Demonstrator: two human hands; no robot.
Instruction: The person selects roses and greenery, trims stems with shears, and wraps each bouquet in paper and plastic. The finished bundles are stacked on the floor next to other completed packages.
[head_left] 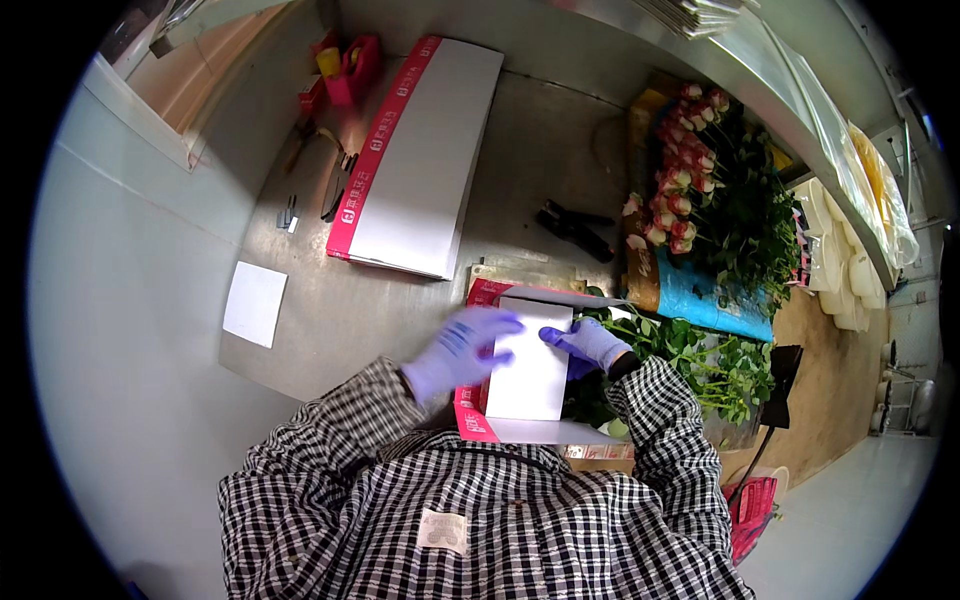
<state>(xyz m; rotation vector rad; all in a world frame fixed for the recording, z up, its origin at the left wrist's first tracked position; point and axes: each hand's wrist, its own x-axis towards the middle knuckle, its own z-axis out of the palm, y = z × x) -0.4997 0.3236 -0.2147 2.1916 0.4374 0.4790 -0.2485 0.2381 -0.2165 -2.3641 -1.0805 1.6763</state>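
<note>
A white rectangular sheet of paper or card [530,385] lies in front of my body, on a white wrapping sheet with a printed red band [472,405] whose sides are folded up around green leafy stems. My right hand [592,345], in a purple glove, grips the white sheet at its right edge, the thumb on top and the other fingers partly hidden below. Over the left edge hovers my left hand [458,352], also gloved and slightly blurred, its fingers apart. Whether its fingertips touch the sheet I cannot tell. Green leaves and stems [690,360] stick out to the right.
A stack of white wrapping sheets with red edges [425,165] lies at the far left, near a pink tape dispenser [352,70]. Black-handled pruners [575,228] rest mid-table. Pink-and-white roses [680,190] lie at the far right by a blue wrap [710,298]. A small white paper [255,303] lies left.
</note>
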